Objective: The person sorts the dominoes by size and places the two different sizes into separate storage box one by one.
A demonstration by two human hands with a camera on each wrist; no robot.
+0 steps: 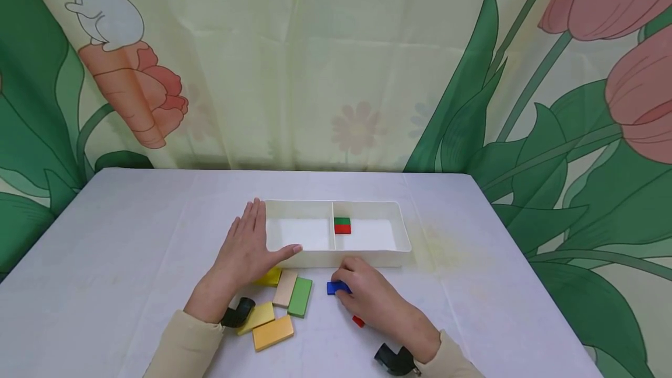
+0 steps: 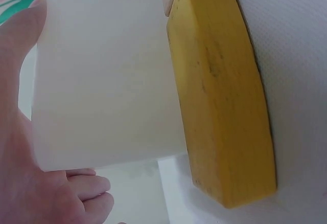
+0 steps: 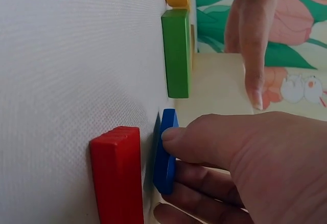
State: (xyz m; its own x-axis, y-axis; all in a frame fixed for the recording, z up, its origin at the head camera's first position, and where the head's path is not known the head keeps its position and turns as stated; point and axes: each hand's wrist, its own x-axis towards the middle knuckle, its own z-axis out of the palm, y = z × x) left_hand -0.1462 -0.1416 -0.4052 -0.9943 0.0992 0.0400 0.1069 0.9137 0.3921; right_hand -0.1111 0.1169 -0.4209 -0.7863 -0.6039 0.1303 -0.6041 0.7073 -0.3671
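A white two-compartment box (image 1: 336, 258) stands on the table. A green block (image 1: 342, 221) and a red block (image 1: 342, 230) lie together in its right compartment, by the divider. My left hand (image 1: 247, 249) lies with straight fingers along the box's left end, its thumb at the front rim. Between thumb and fingers my right hand (image 1: 367, 293) pinches a blue block (image 3: 166, 152), in front of the box. In the right wrist view the blue block is tilted close over the cloth. Another red block (image 3: 117, 173) lies beside it, mostly hidden under the right hand in the head view.
Left of the right hand lie a light green block (image 1: 300, 297), a pale wooden block (image 1: 286, 289), an orange-yellow block (image 1: 273, 333) and a yellow block (image 1: 257, 317). A further yellow block (image 2: 225, 101) lies against the box's front, below the left hand. A printed curtain (image 1: 315, 74) hangs behind the table.
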